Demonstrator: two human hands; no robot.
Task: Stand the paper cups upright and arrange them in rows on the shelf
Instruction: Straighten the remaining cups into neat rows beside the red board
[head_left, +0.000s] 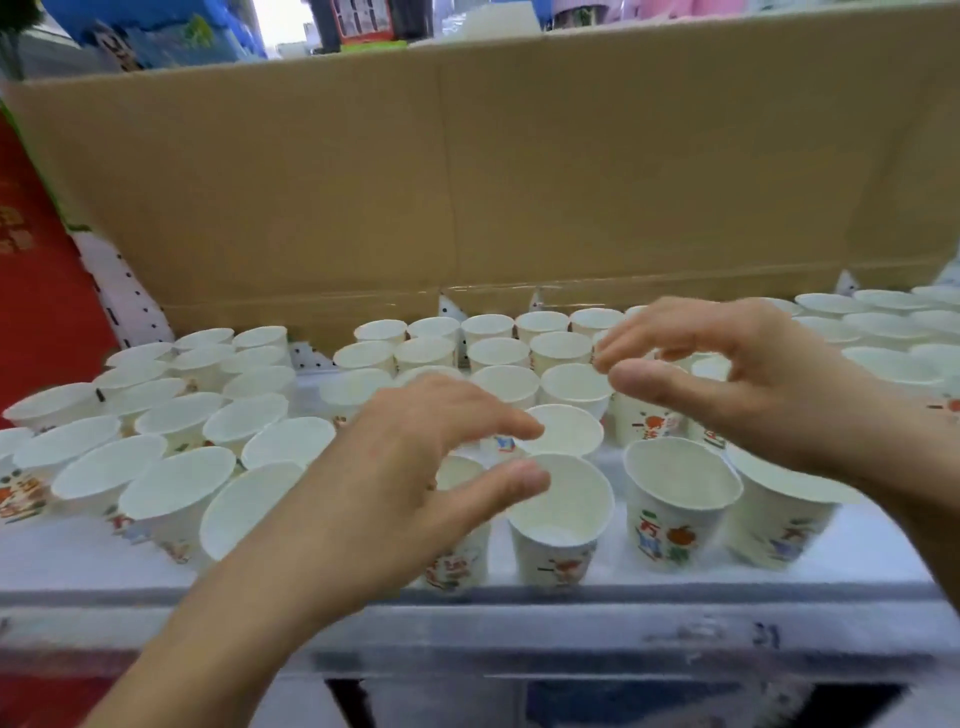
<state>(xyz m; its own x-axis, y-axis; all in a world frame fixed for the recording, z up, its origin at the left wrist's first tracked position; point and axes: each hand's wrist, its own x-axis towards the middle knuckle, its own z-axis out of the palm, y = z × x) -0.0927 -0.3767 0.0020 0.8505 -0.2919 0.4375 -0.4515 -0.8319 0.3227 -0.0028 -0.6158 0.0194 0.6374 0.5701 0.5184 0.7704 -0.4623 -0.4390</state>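
Several white paper cups with colourful prints stand upright in rows on a white shelf (613, 582). My left hand (410, 467) hovers over the front middle cups, fingers spread and loosely curved, holding nothing. Under its fingertips stand a front cup (561, 514) and a cup behind it (563, 428). My right hand (753, 374) floats above the cups further right, thumb and fingers arched, gripping nothing. Another front cup (680, 499) sits below it. Cups beneath both hands are partly hidden.
A large brown cardboard panel (519, 182) stands behind the cups as a back wall. A red box (36, 291) is at the left. More cup rows fill the left side (176, 415) and far right (883, 322). The shelf's grey front edge (519, 623) runs below.
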